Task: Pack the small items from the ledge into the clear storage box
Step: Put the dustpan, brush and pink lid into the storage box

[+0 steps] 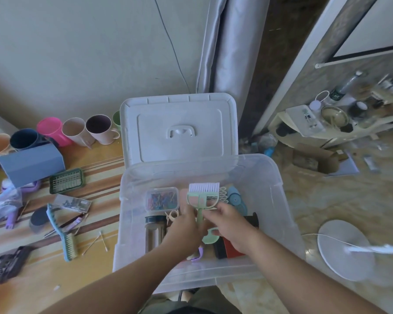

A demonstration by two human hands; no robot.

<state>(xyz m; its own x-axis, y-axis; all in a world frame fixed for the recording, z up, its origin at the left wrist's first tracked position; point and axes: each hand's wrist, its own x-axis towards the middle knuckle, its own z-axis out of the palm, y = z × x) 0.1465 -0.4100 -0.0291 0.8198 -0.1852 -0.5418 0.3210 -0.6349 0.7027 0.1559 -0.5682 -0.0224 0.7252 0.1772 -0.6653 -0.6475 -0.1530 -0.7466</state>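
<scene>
head view: both my hands over the clear storage box [270, 177], lid open behind.
left hand [186, 227]: fingers curled round green brush [203, 198] handle.
right hand [232, 223]: fingers pinching same handle.
brush: upright, above pin case [162, 198].
surface [100, 184]: blue brush [63, 234], cups [77, 130] still out.

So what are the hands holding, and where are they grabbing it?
Both hands, left and right, hold the small green brush by its handle, bristles pointing up, over the clear storage box.
</scene>
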